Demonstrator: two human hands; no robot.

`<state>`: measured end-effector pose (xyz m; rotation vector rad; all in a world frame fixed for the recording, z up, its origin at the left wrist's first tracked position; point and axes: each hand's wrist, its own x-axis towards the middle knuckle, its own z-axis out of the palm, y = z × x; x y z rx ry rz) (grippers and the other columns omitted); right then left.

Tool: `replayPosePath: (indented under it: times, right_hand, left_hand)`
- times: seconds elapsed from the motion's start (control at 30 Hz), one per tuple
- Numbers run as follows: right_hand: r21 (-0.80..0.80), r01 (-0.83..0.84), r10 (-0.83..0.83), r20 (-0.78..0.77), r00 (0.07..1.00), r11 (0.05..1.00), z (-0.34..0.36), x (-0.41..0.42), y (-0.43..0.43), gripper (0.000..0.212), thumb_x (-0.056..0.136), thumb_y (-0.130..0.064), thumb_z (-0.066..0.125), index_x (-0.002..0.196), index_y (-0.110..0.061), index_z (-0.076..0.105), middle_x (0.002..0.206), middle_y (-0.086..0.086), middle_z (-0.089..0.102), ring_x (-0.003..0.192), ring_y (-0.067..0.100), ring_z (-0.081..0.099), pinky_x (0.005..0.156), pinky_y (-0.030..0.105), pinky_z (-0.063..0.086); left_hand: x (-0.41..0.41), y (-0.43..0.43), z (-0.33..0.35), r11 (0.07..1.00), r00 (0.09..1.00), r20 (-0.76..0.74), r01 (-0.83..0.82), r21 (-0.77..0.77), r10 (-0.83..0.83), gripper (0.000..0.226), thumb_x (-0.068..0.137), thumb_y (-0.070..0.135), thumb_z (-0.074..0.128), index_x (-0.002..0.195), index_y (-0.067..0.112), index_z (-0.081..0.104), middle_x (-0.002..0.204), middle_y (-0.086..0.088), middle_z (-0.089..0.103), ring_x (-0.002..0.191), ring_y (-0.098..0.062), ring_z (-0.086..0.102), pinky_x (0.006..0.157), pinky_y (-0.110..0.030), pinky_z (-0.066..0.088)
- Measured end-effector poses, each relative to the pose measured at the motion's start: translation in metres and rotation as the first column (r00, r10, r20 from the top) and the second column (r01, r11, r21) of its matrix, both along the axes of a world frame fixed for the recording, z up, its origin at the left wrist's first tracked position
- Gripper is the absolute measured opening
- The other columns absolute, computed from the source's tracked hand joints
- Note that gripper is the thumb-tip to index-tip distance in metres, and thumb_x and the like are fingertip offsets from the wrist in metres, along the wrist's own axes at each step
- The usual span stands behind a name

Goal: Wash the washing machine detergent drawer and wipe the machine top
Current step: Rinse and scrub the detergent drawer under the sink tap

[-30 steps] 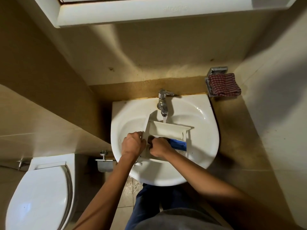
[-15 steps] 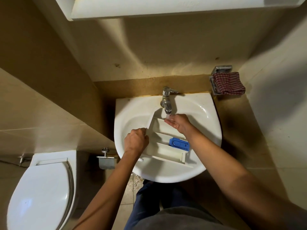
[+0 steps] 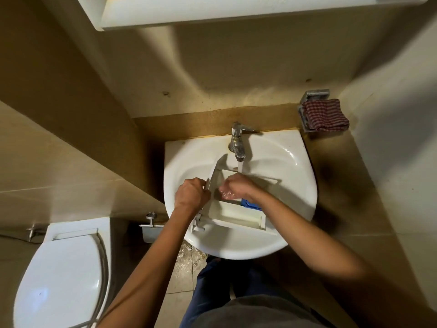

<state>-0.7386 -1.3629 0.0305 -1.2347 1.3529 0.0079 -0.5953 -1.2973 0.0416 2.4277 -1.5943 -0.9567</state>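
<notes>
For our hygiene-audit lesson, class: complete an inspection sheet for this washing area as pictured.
Surface: white sink, tap running.
Job's things: detergent drawer lies in the sink under the stream, blue insert in it.
Clutter: checked cloth on a wall holder.
Grippers: left hand grips the drawer's left wall; right hand, wet, fingers bent inside the drawer.
Cables: nothing seen.
Surroundings: toilet left, lid down; cabinet overhead.
</notes>
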Motion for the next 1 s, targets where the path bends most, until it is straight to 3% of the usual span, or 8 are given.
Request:
replayPosePath:
  times: [0.07, 0.17, 0.4, 0.53, 0.63, 0.77, 0.9, 1.0]
  right_hand:
    - [-0.100, -0.389, 0.360, -0.228, 0.905, 0.916, -0.001, 0.011, 0.016, 0.024, 0.097, -0.022, 0.041, 0.084, -0.006, 0.053, 0.090, 0.015, 0.055, 0.082, 0.027, 0.053, 0.058, 0.027, 0.035]
    - [-0.092, -0.479, 0.444, -0.254, 0.859, 0.873, -0.012, 0.020, 0.029, 0.032, 0.099, -0.024, 0.034, 0.116, -0.005, 0.053, 0.122, 0.017, 0.056, 0.108, 0.031, 0.054, 0.074, 0.032, 0.038]
    - [-0.242, -0.564, 0.470, -0.354, 0.809, 0.789, -0.032, 0.007, 0.045, 0.020, 0.088, -0.028, 0.052, 0.089, -0.009, 0.058, 0.097, 0.015, 0.063, 0.093, 0.033, 0.059, 0.064, 0.027, 0.034]
    - [-0.346, -0.590, 0.405, -0.477, 0.780, 0.729, -0.033, 0.004, 0.053, 0.031, 0.088, -0.027, 0.053, 0.100, -0.001, 0.064, 0.108, 0.019, 0.063, 0.101, 0.036, 0.060, 0.073, 0.033, 0.048]
    - [-0.310, -0.518, 0.356, -0.451, 0.818, 0.797, -0.034, 0.018, 0.059, 0.030, 0.085, -0.023, 0.054, 0.110, -0.008, 0.058, 0.116, 0.018, 0.057, 0.110, 0.037, 0.054, 0.089, 0.037, 0.049]
    - [-0.254, -0.380, 0.283, -0.347, 0.894, 0.889, -0.030, 0.025, 0.055, 0.008, 0.087, -0.012, 0.049, 0.094, -0.015, 0.051, 0.112, 0.015, 0.063, 0.106, 0.033, 0.059, 0.078, 0.029, 0.046]
    - [-0.252, -0.471, 0.385, -0.325, 0.864, 0.845, -0.037, 0.010, 0.052, 0.029, 0.085, -0.010, 0.051, 0.109, 0.001, 0.062, 0.115, 0.018, 0.062, 0.106, 0.034, 0.058, 0.077, 0.027, 0.047]
    - [-0.296, -0.611, 0.516, -0.342, 0.785, 0.734, -0.028, -0.009, 0.038, 0.017, 0.082, -0.017, 0.059, 0.096, -0.009, 0.066, 0.093, 0.007, 0.065, 0.091, 0.026, 0.063, 0.067, 0.026, 0.044]
  left_hand:
    - [-0.001, 0.001, 0.000, 1.000, 1.000, 0.006, 0.010, -0.002, -0.010, 0.027, 0.085, 0.025, 0.057, 0.107, 0.018, 0.071, 0.099, -0.013, 0.071, 0.094, -0.035, 0.063, 0.078, -0.033, 0.050]
    - [0.000, 0.002, 0.000, 1.000, 0.999, 0.028, 0.018, 0.001, -0.018, 0.026, 0.084, 0.023, 0.058, 0.104, 0.016, 0.071, 0.098, -0.014, 0.071, 0.094, -0.036, 0.063, 0.079, -0.034, 0.051]
    - [0.000, 0.006, 0.002, 0.995, 0.971, 0.223, 0.097, -0.031, -0.088, 0.024, 0.091, 0.021, 0.051, 0.105, 0.014, 0.068, 0.104, -0.013, 0.067, 0.097, -0.035, 0.063, 0.077, -0.032, 0.047]
    - [-0.006, 0.006, 0.004, 0.993, 0.971, 0.217, 0.111, -0.032, -0.102, 0.024, 0.091, 0.020, 0.049, 0.105, 0.011, 0.066, 0.106, -0.015, 0.066, 0.099, -0.036, 0.062, 0.079, -0.033, 0.048]
    - [-0.011, 0.006, 0.005, 0.995, 0.981, 0.175, 0.096, -0.037, -0.089, 0.023, 0.088, 0.018, 0.051, 0.103, 0.010, 0.066, 0.106, -0.016, 0.066, 0.098, -0.036, 0.062, 0.080, -0.033, 0.048]
    - [-0.011, 0.011, 0.004, 0.994, 0.977, 0.196, 0.098, -0.053, -0.086, 0.022, 0.090, 0.020, 0.050, 0.102, 0.009, 0.065, 0.104, -0.016, 0.067, 0.096, -0.036, 0.062, 0.078, -0.033, 0.047]
    - [-0.010, 0.014, 0.004, 0.993, 0.972, 0.219, 0.096, -0.068, -0.079, 0.022, 0.090, 0.020, 0.049, 0.101, 0.011, 0.065, 0.103, -0.015, 0.067, 0.096, -0.037, 0.063, 0.077, -0.032, 0.047]
    - [-0.010, 0.016, 0.004, 0.992, 0.972, 0.221, 0.095, -0.080, -0.075, 0.023, 0.093, 0.021, 0.047, 0.103, 0.012, 0.066, 0.104, -0.015, 0.067, 0.097, -0.036, 0.063, 0.078, -0.033, 0.047]
